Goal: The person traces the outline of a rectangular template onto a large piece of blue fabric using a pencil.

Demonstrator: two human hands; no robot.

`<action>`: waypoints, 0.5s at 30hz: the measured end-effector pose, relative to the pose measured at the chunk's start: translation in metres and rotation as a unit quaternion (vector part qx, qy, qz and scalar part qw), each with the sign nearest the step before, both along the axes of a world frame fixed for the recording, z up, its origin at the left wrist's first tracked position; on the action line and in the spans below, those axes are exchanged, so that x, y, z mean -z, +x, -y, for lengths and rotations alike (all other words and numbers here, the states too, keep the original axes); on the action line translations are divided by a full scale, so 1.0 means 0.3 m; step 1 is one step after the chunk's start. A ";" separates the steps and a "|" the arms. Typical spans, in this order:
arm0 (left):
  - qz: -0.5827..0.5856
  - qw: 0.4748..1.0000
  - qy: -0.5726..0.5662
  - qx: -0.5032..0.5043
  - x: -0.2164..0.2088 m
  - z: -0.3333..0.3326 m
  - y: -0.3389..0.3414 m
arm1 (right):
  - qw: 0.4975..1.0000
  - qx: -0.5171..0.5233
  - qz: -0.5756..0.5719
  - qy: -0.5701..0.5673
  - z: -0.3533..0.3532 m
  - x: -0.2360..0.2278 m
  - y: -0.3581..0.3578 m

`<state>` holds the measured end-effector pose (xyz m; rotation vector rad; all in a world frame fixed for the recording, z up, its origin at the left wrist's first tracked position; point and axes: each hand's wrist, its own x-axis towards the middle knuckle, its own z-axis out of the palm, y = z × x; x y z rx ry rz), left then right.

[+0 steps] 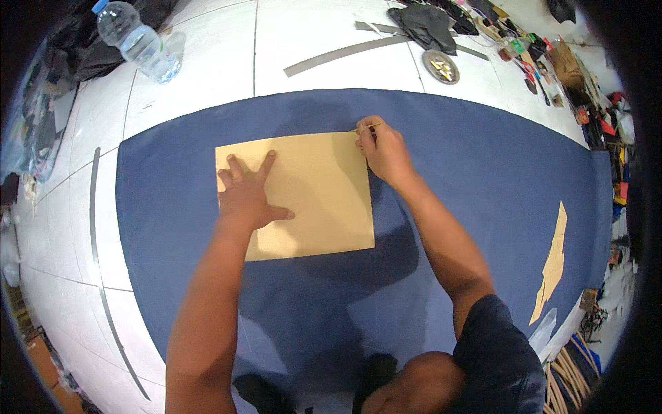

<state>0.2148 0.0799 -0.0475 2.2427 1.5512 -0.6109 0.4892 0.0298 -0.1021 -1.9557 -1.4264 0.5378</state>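
One blue fabric (476, 172) sheet covers the white tiled floor (207, 62).

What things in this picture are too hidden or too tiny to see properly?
- Head view: the tip of the thin marking tool in the right hand is too small to identify.
- The tan paper pattern is partly covered by the left hand.
- The blue fabric near the lower edge is hidden by the forearms.
- The contents of the round tin are too small.
- The clutter at the right rim is blurred.
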 end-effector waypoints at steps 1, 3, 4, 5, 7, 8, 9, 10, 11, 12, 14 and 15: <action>-0.005 1.000 -0.008 -0.002 -0.003 -0.001 0.003 | 1.000 0.017 -0.009 0.004 0.005 0.017 0.014; -0.037 0.999 -0.038 -0.008 -0.051 -0.003 0.038 | 0.998 0.046 -0.035 -0.001 0.011 0.034 0.024; -0.042 0.998 -0.039 -0.005 -0.046 -0.004 0.052 | 0.997 0.059 -0.050 -0.010 0.014 0.043 0.029; -0.048 0.998 -0.037 -0.003 -0.050 -0.007 0.057 | 0.995 0.070 -0.065 -0.016 0.012 0.044 0.028; -0.053 0.997 0.001 0.048 -0.035 -0.005 0.064 | 0.995 0.076 -0.071 -0.002 0.013 0.052 0.030; -0.054 0.993 0.040 0.095 -0.009 0.000 0.053 | 0.994 0.077 -0.075 0.007 0.004 0.050 0.023; -0.056 0.985 0.076 0.142 0.013 0.006 0.050 | 0.993 0.078 -0.093 0.007 0.004 0.045 0.016; -0.027 0.989 0.043 0.137 0.034 -0.001 0.050 | 0.991 0.078 -0.110 0.007 0.006 0.041 0.008; 0.005 0.991 0.009 0.134 0.035 -0.011 0.069 | 0.989 0.080 -0.125 0.007 0.009 0.037 0.010; 0.015 0.991 -0.007 0.133 0.035 -0.013 0.082 | 0.990 0.080 -0.116 0.011 0.009 0.037 0.010; 0.012 0.991 -0.024 0.134 0.008 -0.009 0.120 | 0.992 0.084 -0.096 0.016 0.013 0.046 0.011; 0.001 0.990 -0.024 0.136 -0.012 -0.001 0.147 | 0.992 0.085 -0.091 0.017 0.016 0.053 0.017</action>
